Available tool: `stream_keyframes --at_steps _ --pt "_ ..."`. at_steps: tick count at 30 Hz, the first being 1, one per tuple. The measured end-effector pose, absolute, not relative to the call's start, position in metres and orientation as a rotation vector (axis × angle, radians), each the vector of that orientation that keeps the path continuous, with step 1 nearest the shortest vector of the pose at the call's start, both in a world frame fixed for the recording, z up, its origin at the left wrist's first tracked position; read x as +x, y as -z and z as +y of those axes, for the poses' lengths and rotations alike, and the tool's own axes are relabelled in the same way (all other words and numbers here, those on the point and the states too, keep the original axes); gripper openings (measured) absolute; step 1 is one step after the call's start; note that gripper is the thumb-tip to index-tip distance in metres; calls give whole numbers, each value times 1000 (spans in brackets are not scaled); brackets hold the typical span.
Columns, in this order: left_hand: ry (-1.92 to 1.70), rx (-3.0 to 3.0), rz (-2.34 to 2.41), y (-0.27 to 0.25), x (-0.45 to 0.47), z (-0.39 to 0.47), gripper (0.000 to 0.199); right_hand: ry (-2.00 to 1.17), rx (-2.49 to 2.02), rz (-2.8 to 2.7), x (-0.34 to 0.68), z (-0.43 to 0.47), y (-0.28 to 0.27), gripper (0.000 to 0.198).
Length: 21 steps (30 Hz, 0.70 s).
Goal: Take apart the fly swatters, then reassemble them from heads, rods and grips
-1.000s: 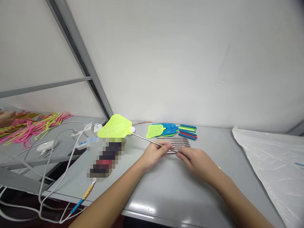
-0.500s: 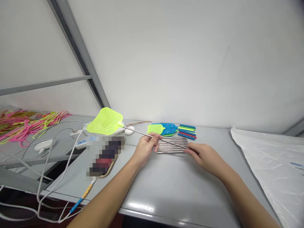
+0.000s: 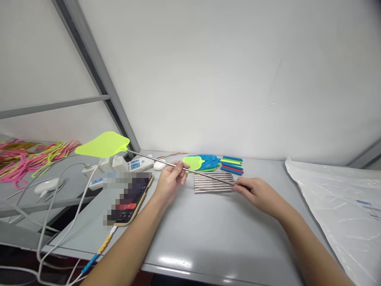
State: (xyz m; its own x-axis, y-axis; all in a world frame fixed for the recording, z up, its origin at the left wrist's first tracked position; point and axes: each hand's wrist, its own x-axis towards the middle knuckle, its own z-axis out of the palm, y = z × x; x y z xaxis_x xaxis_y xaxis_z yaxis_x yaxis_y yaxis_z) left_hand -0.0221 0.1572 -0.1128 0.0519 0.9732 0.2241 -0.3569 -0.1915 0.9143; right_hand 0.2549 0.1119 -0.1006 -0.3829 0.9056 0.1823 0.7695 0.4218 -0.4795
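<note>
A yellow-green fly swatter (image 3: 102, 145) with a thin metal telescopic rod slants across the table, its mesh head out to the left. My left hand (image 3: 171, 180) pinches the rod near its middle. The rod's right end lies between the thumb and fingers of my right hand (image 3: 256, 194). Just behind and below the rod, a row of bare metal rods (image 3: 212, 183) lies on the table. Beyond them are a pile of blue and yellow-green swatter heads (image 3: 208, 162) and several coloured handle grips (image 3: 232, 165).
A phone (image 3: 132, 198) with a cable lies to the left, in front of power strips (image 3: 141, 163) and a white round device (image 3: 160, 165). Pink and yellow cords (image 3: 35, 159) are heaped far left. A plastic bag (image 3: 339, 206) covers the table's right side.
The swatter head and my left hand have moved left, while my right hand stays nearly in place. More rod now shows between the head and my right hand.
</note>
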Motion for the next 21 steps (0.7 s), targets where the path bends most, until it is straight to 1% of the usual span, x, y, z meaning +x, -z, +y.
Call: stream_keyframes --at_steps 3,9,12,17,21 --pt "-1425 1103 756 115 -17 155 31 -453 -1425 -2232 258 112 101 36" --pt "-1122 1255 813 119 15 142 37 -512 -1389 -2251 255 111 97 36" --pt "-1156 1233 801 112 17 142 37 -552 -1374 -2232 259 105 92 37" --pt "-1360 1153 773 100 6 146 35 -554 -1460 -2193 287 81 90 38" --pt "-1324 1132 742 98 15 142 34 -509 -1565 -2148 307 59 92 36"
